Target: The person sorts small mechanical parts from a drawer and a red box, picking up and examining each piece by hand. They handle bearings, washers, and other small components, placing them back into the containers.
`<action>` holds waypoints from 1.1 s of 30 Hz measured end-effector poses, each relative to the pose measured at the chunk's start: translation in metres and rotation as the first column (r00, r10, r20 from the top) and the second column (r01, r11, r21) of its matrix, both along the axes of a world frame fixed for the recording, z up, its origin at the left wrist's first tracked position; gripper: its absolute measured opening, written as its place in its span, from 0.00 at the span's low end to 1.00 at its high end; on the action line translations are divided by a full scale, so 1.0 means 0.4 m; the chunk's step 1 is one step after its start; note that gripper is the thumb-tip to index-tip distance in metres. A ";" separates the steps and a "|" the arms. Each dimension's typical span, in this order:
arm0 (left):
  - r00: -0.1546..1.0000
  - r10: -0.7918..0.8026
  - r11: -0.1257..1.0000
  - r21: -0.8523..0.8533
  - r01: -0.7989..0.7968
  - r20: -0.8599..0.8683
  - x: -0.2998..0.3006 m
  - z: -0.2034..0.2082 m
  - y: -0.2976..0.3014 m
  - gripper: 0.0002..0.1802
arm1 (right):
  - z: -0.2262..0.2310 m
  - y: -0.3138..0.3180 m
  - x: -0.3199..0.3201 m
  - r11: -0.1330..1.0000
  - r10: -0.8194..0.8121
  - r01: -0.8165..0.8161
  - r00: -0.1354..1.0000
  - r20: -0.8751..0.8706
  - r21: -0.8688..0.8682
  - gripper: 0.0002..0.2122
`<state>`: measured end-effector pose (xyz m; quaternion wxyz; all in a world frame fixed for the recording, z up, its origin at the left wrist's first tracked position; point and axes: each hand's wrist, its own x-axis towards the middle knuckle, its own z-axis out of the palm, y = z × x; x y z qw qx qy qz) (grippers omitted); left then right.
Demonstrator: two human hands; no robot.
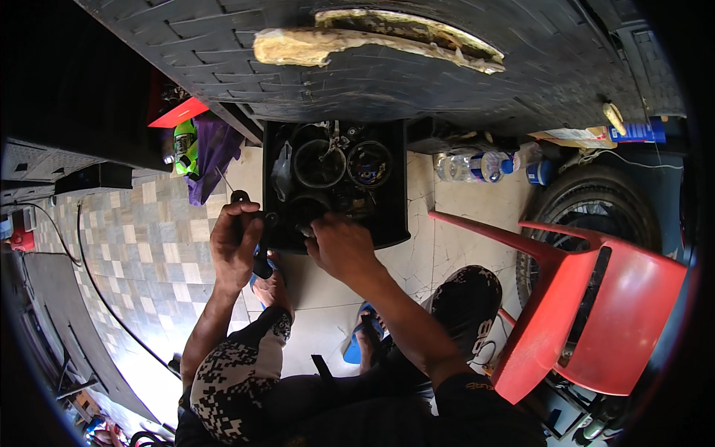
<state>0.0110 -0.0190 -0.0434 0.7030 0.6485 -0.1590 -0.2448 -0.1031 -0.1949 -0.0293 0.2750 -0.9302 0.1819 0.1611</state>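
Observation:
My left hand (pixel 234 242) is closed at the left edge of an open black drawer (pixel 398 231). It grips a black-handled tool (pixel 240 197) with a thin metal shaft, like a screwdriver. A dark elongated part (pixel 262 261) also hangs at that hand; its kind is unclear. My right hand (pixel 335 242) reaches over the drawer's near side, fingers pinched on a small greyish piece (pixel 306 231) I cannot make out. Inside the drawer stand a round tub (pixel 320 182) with metal parts and a smaller tub (pixel 370 181) of small mixed pieces. A clear plastic bag (pixel 282 171) lies at the left.
A red plastic chair (pixel 618 313) lies tipped at the right, by a bicycle wheel (pixel 588 194). Plastic bottles (pixel 469 166) lie right of the drawer, a purple bag (pixel 214 153) left of it. The dark cabinet top (pixel 417 89) with broken edging (pixel 372 41) overhangs the drawer's far end.

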 end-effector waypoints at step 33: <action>0.998 -0.061 0.997 0.043 0.060 0.011 -0.014 0.003 -0.028 0.11 | 0.017 -0.108 -0.018 0.997 -0.082 0.082 0.994 -0.073 0.003 0.14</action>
